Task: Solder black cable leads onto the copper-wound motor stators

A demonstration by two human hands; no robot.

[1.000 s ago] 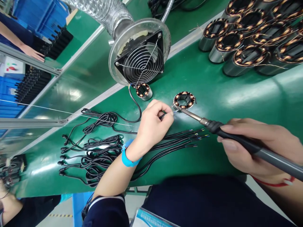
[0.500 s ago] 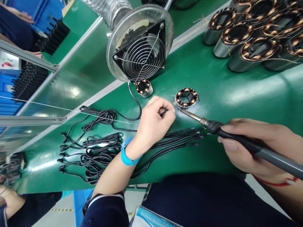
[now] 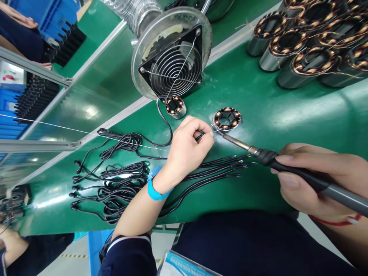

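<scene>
My left hand (image 3: 189, 147) pinches the end of a black cable (image 3: 199, 136), close to the near-left edge of a stator (image 3: 235, 123) with copper windings. Thin wire leads stand out between those fingertips and the stator. A soldering iron (image 3: 238, 143) lies in my right hand (image 3: 322, 180), its fingers wrapped round the dark handle. The iron's tip is at the stator's lower left edge, beside the leads; whether they touch is too small to tell. A thin pale strand (image 3: 129, 142) runs from the left side toward my left wrist.
Several coiled black cables (image 3: 123, 188) lie to the left, their stripped ends (image 3: 238, 165) below my left hand. A fan (image 3: 175, 73) with a duct stands behind, a smaller stator (image 3: 179, 111) before it. Several stators (image 3: 290, 74) fill the back right. Another person's hand (image 3: 25, 19) shows top left.
My right hand and the soldering iron have shifted slightly right, drawing the tip back a little from the leads. My left hand stays nearly in place.
</scene>
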